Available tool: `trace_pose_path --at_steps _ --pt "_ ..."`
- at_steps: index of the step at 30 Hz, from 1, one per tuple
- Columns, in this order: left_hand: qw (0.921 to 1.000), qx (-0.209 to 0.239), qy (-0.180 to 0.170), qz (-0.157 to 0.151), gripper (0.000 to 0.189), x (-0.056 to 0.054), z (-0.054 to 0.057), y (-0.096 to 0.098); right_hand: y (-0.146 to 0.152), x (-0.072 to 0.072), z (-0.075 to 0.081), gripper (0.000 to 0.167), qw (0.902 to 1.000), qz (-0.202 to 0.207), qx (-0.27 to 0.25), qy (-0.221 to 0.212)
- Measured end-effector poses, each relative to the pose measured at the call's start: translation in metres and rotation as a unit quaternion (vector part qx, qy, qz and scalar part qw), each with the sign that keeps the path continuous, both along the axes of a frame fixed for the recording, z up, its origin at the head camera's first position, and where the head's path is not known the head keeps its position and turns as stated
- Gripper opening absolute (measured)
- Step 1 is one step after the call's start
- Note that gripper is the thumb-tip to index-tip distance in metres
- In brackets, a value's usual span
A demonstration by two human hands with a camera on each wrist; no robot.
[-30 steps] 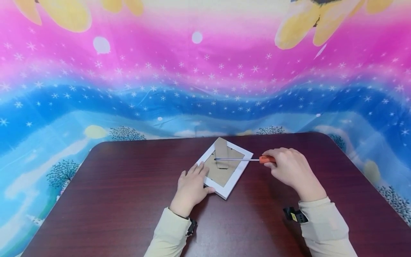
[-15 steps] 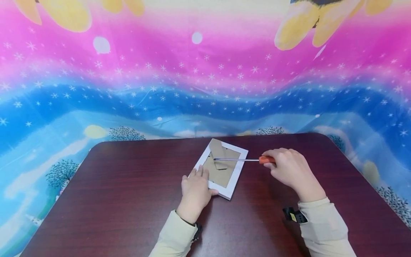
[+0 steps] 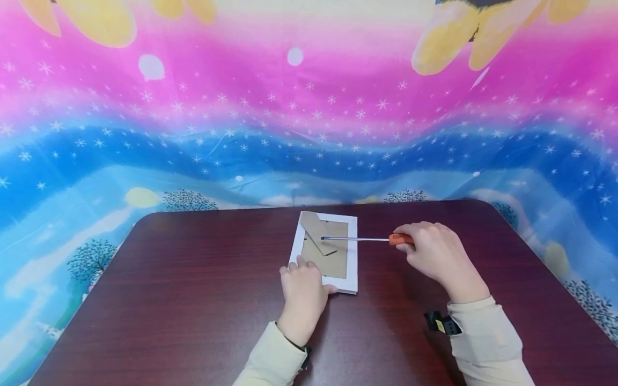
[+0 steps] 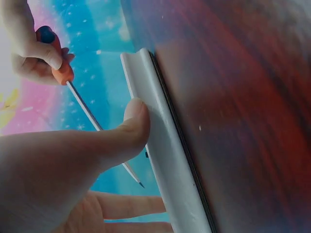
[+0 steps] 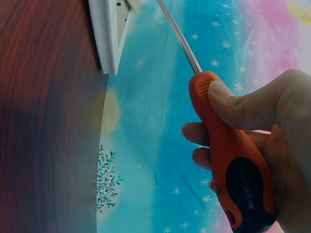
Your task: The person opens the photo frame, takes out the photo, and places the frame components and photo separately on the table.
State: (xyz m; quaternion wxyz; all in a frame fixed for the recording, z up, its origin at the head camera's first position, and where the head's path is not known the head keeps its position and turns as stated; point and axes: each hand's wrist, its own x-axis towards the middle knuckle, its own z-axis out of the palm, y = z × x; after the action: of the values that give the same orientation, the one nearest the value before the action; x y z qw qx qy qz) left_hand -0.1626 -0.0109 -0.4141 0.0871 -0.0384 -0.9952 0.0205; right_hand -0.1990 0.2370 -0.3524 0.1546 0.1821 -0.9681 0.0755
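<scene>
A white picture frame (image 3: 352, 257) lies back side up on the table, its brown backing board (image 3: 333, 265) and cardboard stand leg (image 3: 315, 231) showing. My left hand (image 3: 304, 289) holds the frame's near left corner, with the thumb (image 4: 138, 114) against the near edge and the fingers at the left side. My right hand (image 3: 436, 257) grips the orange and black handle of a flat-tip screwdriver (image 5: 233, 145). Its long metal shaft (image 3: 362, 239) points left, level over the frame, and the tip overlaps the stand leg in the head view.
The dark reddish-brown wooden table (image 3: 193, 279) has rounded far corners. Behind it hangs a pink and blue cloth (image 3: 270, 134) printed with snowflakes and trees. Black straps (image 3: 441, 323) with small devices sit at both wrists.
The frame has turned counter-clockwise, from slanted to nearly square with the table. My left hand has moved right and slightly nearer with it. The right hand and screwdriver have stayed still.
</scene>
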Motion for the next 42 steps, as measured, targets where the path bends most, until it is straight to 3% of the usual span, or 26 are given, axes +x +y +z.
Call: trace_pose_path --at_steps 5,11,16,19,26,35,42 --pt "0.9999 -0.001 0.002 -0.011 0.069 0.000 0.003 -0.005 -0.001 0.000 0.000 0.022 1.0000 0.004 0.002 0.005" --pt "0.9970 0.037 -0.029 -0.062 0.068 -0.009 0.006 -0.025 0.000 -0.001 -0.001 0.022 1.0000 0.004 0.002 0.006" --pt "0.9854 0.094 -0.085 -0.114 0.065 -0.019 0.006 -0.044 0.000 0.000 0.000 0.022 1.0000 0.001 0.002 0.000" --pt "0.9781 0.127 -0.104 -0.128 0.069 -0.023 0.006 -0.053 -0.001 0.001 0.000 0.021 1.0000 0.001 0.001 0.000" --pt "0.9753 0.146 -0.110 -0.124 0.074 -0.027 -0.001 -0.058 -0.001 0.000 0.000 0.021 1.0000 -0.002 0.000 -0.003" --pt "0.9838 0.105 -0.085 -0.118 0.077 -0.025 -0.002 -0.050 -0.001 -0.001 -0.001 0.021 1.0000 -0.002 0.001 -0.002" --pt "0.9880 0.075 -0.084 -0.106 0.084 -0.022 -0.005 -0.040 -0.003 -0.002 -0.004 0.020 1.0000 0.003 -0.001 -0.002"
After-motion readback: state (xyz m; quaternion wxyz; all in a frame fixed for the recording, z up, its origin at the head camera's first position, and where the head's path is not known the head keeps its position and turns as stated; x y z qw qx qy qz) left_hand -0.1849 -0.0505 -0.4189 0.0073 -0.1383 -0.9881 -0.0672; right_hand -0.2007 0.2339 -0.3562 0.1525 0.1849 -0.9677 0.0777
